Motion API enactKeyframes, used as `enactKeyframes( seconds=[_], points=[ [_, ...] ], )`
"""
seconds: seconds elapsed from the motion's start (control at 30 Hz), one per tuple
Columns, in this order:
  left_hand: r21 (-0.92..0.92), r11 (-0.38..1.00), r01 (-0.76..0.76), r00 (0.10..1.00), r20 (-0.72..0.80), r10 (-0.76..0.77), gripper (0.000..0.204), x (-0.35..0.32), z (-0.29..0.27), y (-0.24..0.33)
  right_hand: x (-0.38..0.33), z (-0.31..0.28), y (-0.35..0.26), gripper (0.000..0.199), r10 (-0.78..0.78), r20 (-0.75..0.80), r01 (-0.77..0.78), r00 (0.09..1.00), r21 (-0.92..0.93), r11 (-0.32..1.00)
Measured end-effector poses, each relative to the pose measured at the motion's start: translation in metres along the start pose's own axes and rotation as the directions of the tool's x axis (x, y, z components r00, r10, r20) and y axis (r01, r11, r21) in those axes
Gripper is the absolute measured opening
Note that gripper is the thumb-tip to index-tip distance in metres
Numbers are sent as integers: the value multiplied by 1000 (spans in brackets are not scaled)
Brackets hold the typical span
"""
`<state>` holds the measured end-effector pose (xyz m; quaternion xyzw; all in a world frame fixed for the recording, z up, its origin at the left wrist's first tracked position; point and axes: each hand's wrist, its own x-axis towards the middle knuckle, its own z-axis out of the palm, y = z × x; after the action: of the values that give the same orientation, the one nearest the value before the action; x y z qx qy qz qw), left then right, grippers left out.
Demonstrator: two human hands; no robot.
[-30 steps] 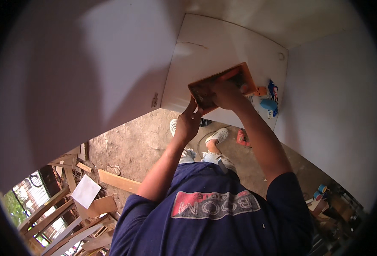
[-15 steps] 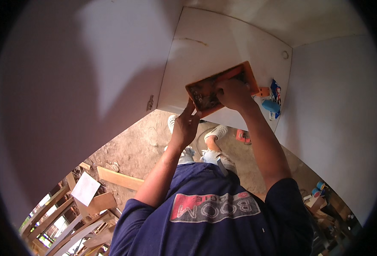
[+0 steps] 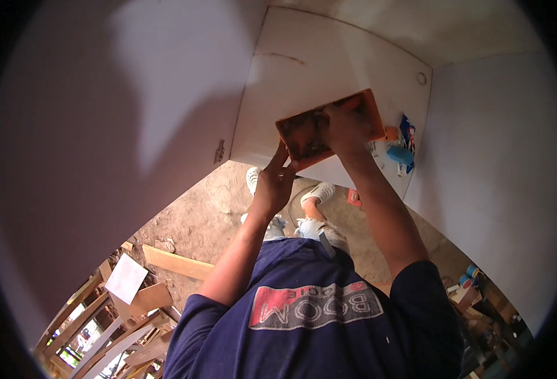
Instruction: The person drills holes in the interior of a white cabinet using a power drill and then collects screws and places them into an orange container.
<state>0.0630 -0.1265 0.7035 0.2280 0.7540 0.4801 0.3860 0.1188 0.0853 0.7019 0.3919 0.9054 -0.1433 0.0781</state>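
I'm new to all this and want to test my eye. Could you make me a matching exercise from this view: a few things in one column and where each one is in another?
Things:
1. orange board
2. blue packet
3. wooden plank
4. white sheet

Places:
A. flat on the dirt ground below the left arm
B. held in both hands against the white panel
C. on stacked timber at lower left
D. by the panel's right edge, just right of the right hand

Pairs: 1-B, 2-D, 3-A, 4-C

White panels (image 3: 133,95) enclose a dirt floor (image 3: 209,215) strewn with wood offcuts (image 3: 177,262)
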Motion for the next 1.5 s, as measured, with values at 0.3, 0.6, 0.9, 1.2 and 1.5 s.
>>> enactKeyframes(
  seconds=[0.3,0.6,0.9,1.2,1.5],
  points=[
    [-13,1000,-18,999,39,18,64,6,1,-8,-10,8,-7,26,-429,58,417,901,149,896],
    [-18,1000,13,1000,21,-13,64,6,3,-14,-1,-7,6,23,-243,191,245,951,10,969],
    [19,998,-55,998,34,54,63,7,5,-9,11,20,-12,25,-384,365,347,848,164,923],
    [-95,995,-3,999,42,7,63,5,3,-19,10,-30,10,25,-298,376,277,877,111,954],
    [-114,993,36,998,58,-29,61,6,0,-1,6,-1,7,21,-339,238,290,910,219,932]
  ],
)
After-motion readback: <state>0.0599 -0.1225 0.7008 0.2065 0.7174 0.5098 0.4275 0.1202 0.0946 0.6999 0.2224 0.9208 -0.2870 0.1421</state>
